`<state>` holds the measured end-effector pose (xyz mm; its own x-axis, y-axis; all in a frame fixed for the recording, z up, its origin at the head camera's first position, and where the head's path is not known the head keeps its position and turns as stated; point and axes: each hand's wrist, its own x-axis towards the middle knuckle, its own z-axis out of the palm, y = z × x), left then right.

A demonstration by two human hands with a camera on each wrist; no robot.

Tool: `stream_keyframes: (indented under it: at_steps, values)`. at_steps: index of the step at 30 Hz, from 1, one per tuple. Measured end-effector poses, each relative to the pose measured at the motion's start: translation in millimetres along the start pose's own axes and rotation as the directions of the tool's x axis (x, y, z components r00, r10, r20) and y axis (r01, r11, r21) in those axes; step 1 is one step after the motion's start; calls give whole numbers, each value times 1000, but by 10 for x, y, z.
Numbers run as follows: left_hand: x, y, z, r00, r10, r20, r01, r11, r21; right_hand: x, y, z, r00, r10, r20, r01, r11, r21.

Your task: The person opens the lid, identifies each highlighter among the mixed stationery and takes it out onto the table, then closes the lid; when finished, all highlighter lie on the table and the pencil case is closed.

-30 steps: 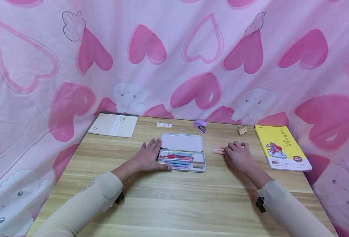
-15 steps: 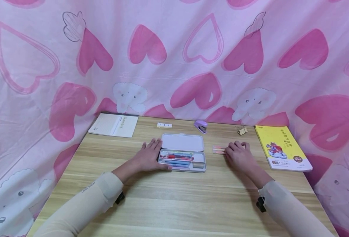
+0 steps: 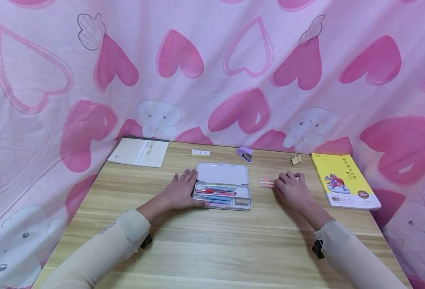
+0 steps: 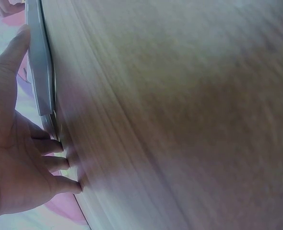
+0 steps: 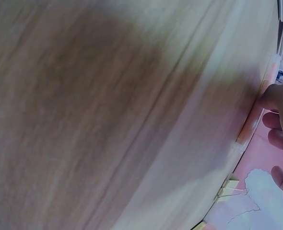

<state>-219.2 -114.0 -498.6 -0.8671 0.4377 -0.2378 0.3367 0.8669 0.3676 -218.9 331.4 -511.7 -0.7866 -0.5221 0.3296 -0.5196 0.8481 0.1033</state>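
Observation:
A white pencil case (image 3: 242, 207) lies with its lid raised at the middle of the table, holding several pens (image 3: 215, 192) and a grey block (image 3: 241, 201). My left hand (image 3: 179, 192) rests against its left end, fingers extended and thumb along the front edge. In the left wrist view the thumb of that hand (image 4: 19, 158) touches the case's side wall (image 4: 40, 72). To the right of the case, my right hand (image 3: 291, 190) pinches a few slim pens with orange-pink parts (image 3: 266, 183); their right ends are hidden under the fingers. The right wrist view shows an orange pen (image 5: 249, 125) beneath the thumb.
Along the back are a notebook (image 3: 138, 152), a small white block (image 3: 200, 152), a purple stapler (image 3: 245, 154) and gold binder clips (image 3: 295, 159). A yellow book (image 3: 342, 180) lies at the right edge. Behind the table (image 3: 230, 249) hangs a pink curtain (image 3: 212, 92).

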Motion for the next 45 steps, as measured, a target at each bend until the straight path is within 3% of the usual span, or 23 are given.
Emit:
stream_keyframes:
  at_steps: [6, 19, 30, 39, 45]
  values:
    - [1, -5, 1, 1000, -6, -3, 6, 1000, 4, 99, -128, -60, 1000, 2, 24, -3, 999, 35]
    - [5, -12, 10, 1000, 2, -7, -2, 1000, 0, 573, -766, -111, 991, -84, 102, 72, 991, 117]
    - [-2, -14, 0, 1000, -4, 0, 4, 1000, -3, 900, -1222, 12, 975, -220, 19, 216, 969, 122]
    - [-8, 2, -19, 1000, -1, -5, 1, 1000, 2, 1051, -1445, 19, 964, -198, 175, 172, 973, 153]
    - [-5, 2, -12, 1000, -1, -4, 1, 1000, 11, 1079, -1507, 54, 962, -187, 199, 156, 975, 161]
